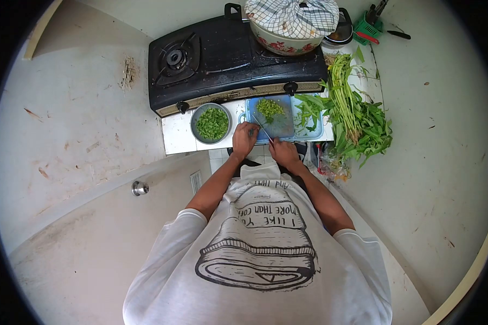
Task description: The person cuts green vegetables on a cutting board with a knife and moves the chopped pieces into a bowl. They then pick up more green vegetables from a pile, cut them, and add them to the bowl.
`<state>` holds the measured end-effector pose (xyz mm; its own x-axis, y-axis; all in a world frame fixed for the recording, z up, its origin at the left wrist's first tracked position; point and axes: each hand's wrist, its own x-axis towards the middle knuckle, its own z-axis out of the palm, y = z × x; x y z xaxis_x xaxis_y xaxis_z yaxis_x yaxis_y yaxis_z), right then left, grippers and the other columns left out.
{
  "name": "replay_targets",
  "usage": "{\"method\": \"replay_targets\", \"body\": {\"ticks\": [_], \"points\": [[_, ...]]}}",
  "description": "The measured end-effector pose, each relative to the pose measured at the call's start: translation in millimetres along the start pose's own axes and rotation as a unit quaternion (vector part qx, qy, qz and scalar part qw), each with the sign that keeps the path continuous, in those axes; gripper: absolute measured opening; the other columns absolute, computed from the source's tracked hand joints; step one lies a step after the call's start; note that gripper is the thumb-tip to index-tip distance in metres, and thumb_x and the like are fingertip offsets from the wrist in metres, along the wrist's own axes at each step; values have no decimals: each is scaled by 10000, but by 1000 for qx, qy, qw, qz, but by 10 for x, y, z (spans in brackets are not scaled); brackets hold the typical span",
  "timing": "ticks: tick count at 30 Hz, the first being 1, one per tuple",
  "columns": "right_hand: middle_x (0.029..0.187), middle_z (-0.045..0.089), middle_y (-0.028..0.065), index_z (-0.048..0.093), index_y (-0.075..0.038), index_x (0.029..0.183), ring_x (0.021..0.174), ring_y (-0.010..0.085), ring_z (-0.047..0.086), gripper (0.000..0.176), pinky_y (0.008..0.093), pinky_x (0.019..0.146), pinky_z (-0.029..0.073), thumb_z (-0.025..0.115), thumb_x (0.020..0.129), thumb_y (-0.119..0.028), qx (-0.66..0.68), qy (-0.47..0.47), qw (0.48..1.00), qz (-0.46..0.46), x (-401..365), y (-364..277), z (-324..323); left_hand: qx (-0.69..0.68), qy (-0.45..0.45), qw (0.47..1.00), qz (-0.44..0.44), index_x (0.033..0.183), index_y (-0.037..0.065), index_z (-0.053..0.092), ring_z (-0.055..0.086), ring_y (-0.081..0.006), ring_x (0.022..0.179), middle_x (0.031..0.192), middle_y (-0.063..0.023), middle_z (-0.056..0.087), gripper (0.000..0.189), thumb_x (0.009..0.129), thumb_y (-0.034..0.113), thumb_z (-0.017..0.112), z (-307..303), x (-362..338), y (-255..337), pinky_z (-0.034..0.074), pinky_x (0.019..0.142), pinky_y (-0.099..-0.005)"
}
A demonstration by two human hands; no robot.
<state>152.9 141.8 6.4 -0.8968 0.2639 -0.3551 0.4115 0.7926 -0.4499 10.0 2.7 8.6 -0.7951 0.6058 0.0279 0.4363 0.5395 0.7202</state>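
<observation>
My right hand (283,151) is closed round the handle of a knife (264,130), whose blade points up and left over a blue cutting board (282,125). At the board's left edge my left hand (244,138) has its fingers drawn together near the blade; what they hold, if anything, is too small to tell. Chopped greens (269,110) lie in a pile on the board's upper part. Left of the board, a grey bowl (194,134) contains more chopped greens (212,124). Leafy pieces (309,111) rest at the board's right side.
Behind the board is a black two-burner stove (222,54) carrying a large flowered pot (287,42) under a checked cloth (293,16). A big bunch of leafy stalks (352,103) lies at the right. Farther back is a green basket (366,30) with utensils.
</observation>
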Motion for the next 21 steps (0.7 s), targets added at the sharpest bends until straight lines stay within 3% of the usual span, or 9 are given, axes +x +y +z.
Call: {"method": "replay_targets", "body": {"ticks": [5, 8, 21], "points": [[798, 727, 260, 615, 35, 1100, 772, 448, 736, 388, 562, 751, 583, 545, 1014, -337, 5, -17, 1000, 0, -21, 14, -74, 3, -5, 1000, 8, 906, 68, 768, 654, -323, 935, 955, -107, 725, 67, 876, 87, 711, -6, 31, -16, 521, 863, -424], [735, 697, 279, 614, 24, 1033, 696, 479, 707, 368, 587, 696, 575, 549, 1011, -337, 33, 15, 999, -32, -14, 58, -15, 16, -1, 1000, 27, 892, 65, 764, 659, -315, 897, 926, -118, 724, 60, 870, 81, 710, -7, 46, -17, 518, 839, -420], [773, 715, 266, 622, 13, 1017, 738, 464, 720, 362, 573, 725, 586, 540, 1020, -340, 6, 26, 999, -33, 151, -16, 34, 19, -9, 999, 28, 872, 63, 741, 660, -319, 894, 893, -104, 711, 50, 834, 94, 731, 7, 55, -68, 516, 827, -423]]}}
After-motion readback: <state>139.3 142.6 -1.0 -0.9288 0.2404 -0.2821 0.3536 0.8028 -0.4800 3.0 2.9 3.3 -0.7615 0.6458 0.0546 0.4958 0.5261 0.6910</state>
